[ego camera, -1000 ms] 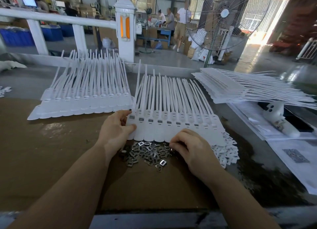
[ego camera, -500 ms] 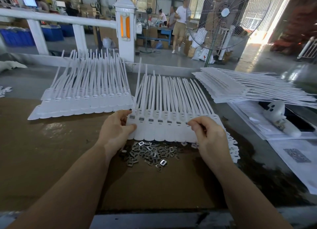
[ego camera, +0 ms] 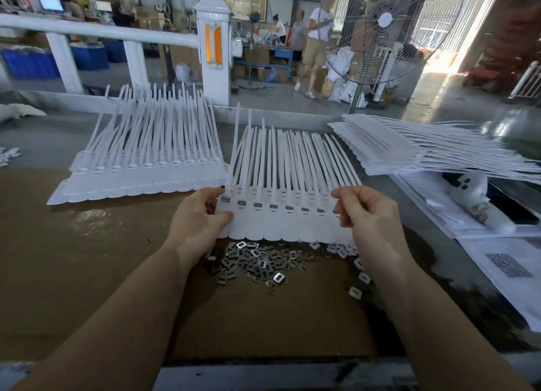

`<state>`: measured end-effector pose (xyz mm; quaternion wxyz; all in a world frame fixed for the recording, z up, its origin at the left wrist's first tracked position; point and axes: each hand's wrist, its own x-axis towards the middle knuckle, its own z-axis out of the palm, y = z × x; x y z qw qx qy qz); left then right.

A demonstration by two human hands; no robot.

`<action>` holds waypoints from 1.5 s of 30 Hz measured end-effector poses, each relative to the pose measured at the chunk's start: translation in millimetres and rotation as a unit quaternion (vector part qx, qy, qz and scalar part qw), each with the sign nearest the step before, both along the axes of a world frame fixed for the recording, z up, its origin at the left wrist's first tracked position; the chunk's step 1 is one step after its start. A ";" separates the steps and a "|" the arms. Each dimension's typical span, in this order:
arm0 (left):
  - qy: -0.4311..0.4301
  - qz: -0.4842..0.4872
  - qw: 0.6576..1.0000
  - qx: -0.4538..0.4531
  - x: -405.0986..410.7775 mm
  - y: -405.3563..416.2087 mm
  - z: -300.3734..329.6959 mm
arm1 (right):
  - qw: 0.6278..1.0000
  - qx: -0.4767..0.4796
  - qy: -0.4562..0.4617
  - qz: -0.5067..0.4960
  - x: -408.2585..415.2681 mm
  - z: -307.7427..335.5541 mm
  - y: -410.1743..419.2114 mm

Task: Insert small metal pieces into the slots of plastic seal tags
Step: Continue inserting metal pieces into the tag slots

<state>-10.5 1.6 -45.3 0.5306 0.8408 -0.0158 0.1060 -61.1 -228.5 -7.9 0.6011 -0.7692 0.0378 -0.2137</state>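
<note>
A joined row of white plastic seal tags (ego camera: 281, 215) lies in front of me, long tails pointing away, with small metal pieces seated in the slots near their heads. My left hand (ego camera: 196, 223) pinches the row's left end between thumb and fingers. At the row's right end my right hand (ego camera: 366, 212) has its fingers curled onto the last tags. A heap of loose small metal pieces (ego camera: 254, 262) lies on the brown cardboard just below the row. Small white plastic bits (ego camera: 355, 292) are scattered at the heap's right.
A second row of white tags (ego camera: 146, 171) lies at the back left. A stack of tag sheets (ego camera: 409, 150) lies at the back right over papers (ego camera: 503, 267). A white bottle (ego camera: 480, 203) lies at the right. A standing fan (ego camera: 380, 30) and people are beyond the table.
My right hand left the metal heap and rose to the row's right end. The row's near edge has tipped up a little between both hands. My left hand kept its hold.
</note>
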 end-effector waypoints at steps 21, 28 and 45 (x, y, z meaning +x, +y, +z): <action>0.007 0.005 1.000 0.008 1.1 1.0 -0.1 | 0.891 -0.423 0.048 0.159 -12.6 -11.6 21.0; 0.004 0.007 1.000 0.012 1.3 1.7 -0.9 | 0.934 -0.322 0.048 0.148 -12.9 -8.8 14.5; 0.006 0.005 1.000 0.008 2.1 0.6 -1.2 | 0.993 -0.095 0.044 0.044 -8.8 -1.1 -9.7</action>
